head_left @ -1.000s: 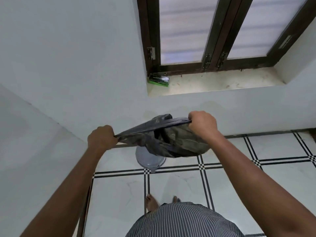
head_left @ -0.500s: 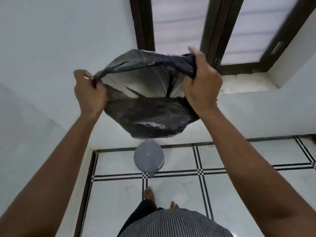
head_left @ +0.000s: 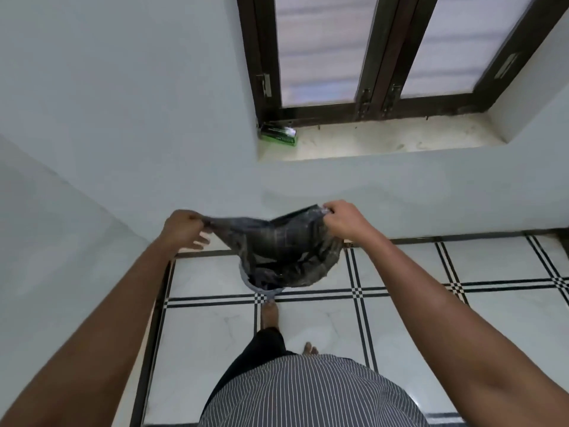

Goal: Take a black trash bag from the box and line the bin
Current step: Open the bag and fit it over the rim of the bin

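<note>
A crumpled black trash bag [head_left: 286, 254] hangs between my hands, its mouth stretched sideways. My left hand [head_left: 184, 228] pinches the bag's left edge with thumb and forefinger, the other fingers spread. My right hand [head_left: 341, 218] grips the right edge in a closed fist. Below the bag, the small grey round bin [head_left: 264, 290] stands on the floor near the wall; only a sliver of its near rim shows, the rest is hidden by the bag. The green trash bag box [head_left: 278, 134] lies on the window sill's left end.
White walls meet in a corner at the left. The floor is white tile with black checked lines [head_left: 357, 292]. A dark-framed window [head_left: 366, 57] stands above the sill [head_left: 385, 138]. My bare feet [head_left: 271, 315] are just in front of the bin.
Both hands dropped from chest height down toward the floor, taking the bag with them. The bag, puffed open half a second ago, now hangs collapsed and covers the bin.
</note>
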